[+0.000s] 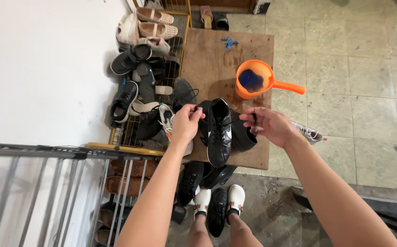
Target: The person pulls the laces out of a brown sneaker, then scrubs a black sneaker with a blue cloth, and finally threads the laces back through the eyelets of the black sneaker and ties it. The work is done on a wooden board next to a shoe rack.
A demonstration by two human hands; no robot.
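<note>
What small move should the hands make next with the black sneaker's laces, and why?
Probably draw both lace ends outward to take up slack. The left hand and right hand each pinch a lace end either side of the black sneaker, which lies on the wooden table.

One orange scoop (253, 80), one wooden table (207, 64), two black shoes (218, 132) on it

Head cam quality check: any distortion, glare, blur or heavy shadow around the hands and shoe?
Head view: wide-angle bend, the grey metal railing bows at the lower left; flat, even light, only soft shadow under the orange plastic scoop; the wet wooden table shows a dull sheen, no harsh glare; left hand, right hand and black lace-up shoe are sharp, no motion blur.
</note>
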